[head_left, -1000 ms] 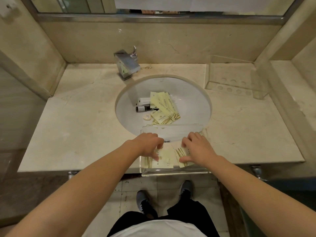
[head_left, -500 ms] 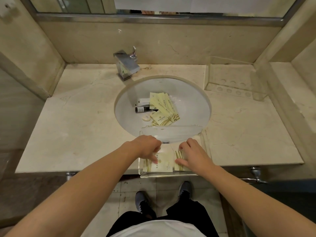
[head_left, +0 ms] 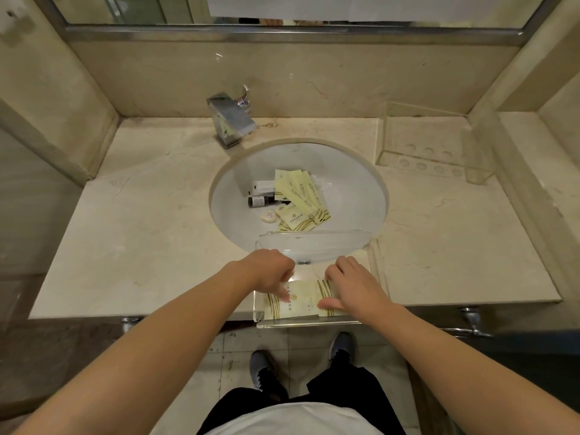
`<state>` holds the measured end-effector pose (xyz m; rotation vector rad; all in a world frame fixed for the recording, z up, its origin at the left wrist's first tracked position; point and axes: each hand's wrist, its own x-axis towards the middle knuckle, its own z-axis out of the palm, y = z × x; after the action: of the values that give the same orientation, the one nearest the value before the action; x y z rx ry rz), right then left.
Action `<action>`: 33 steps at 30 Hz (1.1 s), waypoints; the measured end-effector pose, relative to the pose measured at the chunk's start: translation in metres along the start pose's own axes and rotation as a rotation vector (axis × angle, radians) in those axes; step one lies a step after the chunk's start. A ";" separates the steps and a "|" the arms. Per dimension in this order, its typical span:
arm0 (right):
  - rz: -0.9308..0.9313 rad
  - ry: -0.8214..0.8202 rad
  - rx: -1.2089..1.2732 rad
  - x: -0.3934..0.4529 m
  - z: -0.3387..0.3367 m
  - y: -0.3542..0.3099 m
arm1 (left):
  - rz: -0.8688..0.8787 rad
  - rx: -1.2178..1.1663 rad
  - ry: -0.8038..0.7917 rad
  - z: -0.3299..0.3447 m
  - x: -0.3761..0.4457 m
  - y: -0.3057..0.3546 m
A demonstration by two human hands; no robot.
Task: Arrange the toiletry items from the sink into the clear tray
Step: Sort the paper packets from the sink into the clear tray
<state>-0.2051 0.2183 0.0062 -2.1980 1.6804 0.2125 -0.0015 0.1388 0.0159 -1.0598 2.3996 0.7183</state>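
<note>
A clear tray (head_left: 309, 324) sits at the counter's front edge, partly over the sink (head_left: 354, 189). Two pale yellow packets (head_left: 303, 302) lie flat in it. My left hand (head_left: 270, 271) has curled fingers at the left packet's far edge and its thumb on top. The fingers of my right hand (head_left: 353, 288) rest on the right packet, thumb at its near edge. In the basin lie more yellow packets (head_left: 301, 194), a white tube (head_left: 263, 186), a dark bottle (head_left: 260, 201) and a round soap (head_left: 267, 217).
A chrome faucet (head_left: 230, 120) stands behind the basin. A clear acrylic holder (head_left: 433, 161) with round holes sits at the back right of the marble counter (head_left: 141, 230). Walls close in on both sides. A mirror hangs above.
Both hands have stayed on the packets in the tray and drawn slightly closer together, so the two packets now overlap. The items in the basin have not moved.
</note>
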 end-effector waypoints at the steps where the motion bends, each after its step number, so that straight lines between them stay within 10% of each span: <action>1: 0.002 0.000 0.008 0.001 0.000 0.000 | 0.000 -0.003 0.000 0.000 0.000 0.000; 33: -0.119 0.125 -0.151 0.004 -0.003 0.022 | 0.005 -0.079 0.120 -0.012 0.000 0.005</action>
<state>-0.2251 0.2090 0.0034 -2.4604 1.6390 0.1795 -0.0072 0.1340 0.0262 -1.1591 2.4934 0.7772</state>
